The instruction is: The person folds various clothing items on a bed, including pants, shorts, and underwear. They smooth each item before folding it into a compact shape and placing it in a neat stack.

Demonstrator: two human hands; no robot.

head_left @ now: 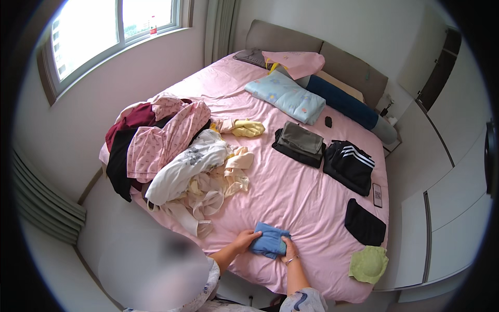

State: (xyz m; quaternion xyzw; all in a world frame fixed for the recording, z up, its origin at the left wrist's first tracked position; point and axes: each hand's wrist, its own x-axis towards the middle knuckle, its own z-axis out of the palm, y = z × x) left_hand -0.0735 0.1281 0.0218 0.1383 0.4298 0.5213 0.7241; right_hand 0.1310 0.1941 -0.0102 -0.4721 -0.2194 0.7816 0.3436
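Observation:
A small folded blue garment (270, 240) lies near the front edge of the bed, on the pink sheet (301, 208). My left hand (247, 241) grips its left side, fingers closed on the cloth. At its right edge my right hand (289, 250), with a bracelet at the wrist, is closed on it too. The garment is folded into a compact block; which kind it is I cannot tell. Left of my hands, a loose heap holds a white garment with a grey print (187, 161), a pink patterned garment (169, 138) and several beige pieces (236, 169).
Folded grey and black clothes (299, 140), black clothing with white stripes (349, 167), folded black cloth (365, 222) and a green bra (368, 264) lie to the right. A phone-like item (377, 195) sits near the right edge. Farther back are a light blue quilt (288, 96) and dark blue roll (340, 101).

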